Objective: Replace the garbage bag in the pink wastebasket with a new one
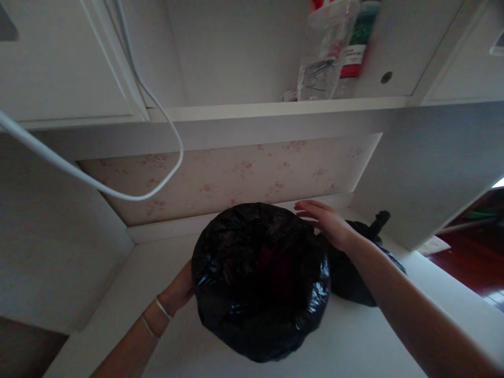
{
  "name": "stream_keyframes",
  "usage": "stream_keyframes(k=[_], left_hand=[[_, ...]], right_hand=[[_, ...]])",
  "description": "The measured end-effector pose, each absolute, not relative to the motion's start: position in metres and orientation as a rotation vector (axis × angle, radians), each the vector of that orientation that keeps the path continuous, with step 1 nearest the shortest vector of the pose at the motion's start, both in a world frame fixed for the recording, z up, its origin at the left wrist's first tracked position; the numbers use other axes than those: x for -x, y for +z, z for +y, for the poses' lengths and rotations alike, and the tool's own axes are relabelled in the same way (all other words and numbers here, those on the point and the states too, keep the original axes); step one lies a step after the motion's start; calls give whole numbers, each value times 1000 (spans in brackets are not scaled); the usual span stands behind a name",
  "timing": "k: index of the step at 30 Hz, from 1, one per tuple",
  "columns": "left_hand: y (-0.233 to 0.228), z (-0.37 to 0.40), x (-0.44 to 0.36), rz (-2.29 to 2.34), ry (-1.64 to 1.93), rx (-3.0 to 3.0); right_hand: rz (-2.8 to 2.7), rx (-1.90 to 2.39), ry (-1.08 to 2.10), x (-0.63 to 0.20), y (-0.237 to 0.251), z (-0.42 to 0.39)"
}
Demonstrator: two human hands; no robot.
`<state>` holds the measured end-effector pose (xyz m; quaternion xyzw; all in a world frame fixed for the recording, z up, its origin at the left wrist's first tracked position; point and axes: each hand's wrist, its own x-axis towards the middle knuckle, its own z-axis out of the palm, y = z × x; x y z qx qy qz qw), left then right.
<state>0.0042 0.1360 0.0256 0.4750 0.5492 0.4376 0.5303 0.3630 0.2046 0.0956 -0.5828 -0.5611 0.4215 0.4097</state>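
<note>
A trash can lined with a black plastic bag (260, 341) stands on the white surface in front of me. The bag is folded over its rim, and its dark inside shows a hint of red. At the can's left side is my left hand (181, 286), with two bands on the wrist; its fingers are hidden behind the can. My right hand (325, 223) is at the far right of the rim, fingers stretched out and open. Partly covered by my right forearm, a tied black garbage bag (354, 281) sits to the right of the can.
Overhead, an open shelf (244, 113) holds a clear plastic bottle (321, 73) and a labelled bottle (356, 50). A white cable (153, 194) hangs down at the left. Floral wallpaper (244, 173) covers the back, between side panels. Red-brown flooring (468, 268) shows at right.
</note>
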Motion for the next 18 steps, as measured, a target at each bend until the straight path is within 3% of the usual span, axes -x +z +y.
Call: stream_keyframes(k=[3,6,11,18], left_hand=[[35,116,12,1242,884,-1147],[57,120,36,1266,844,-1233],[105,153,50,1503,1114,-1394],[119,197,-16,1576,712,-2169]], right_hand=[[-1522,1479,1209,-359,112,180],[-1705,1520,1148,-350,122,176],[-2144,1628,679,-328,131,199],[-2462,1671,178,-303,126,222]])
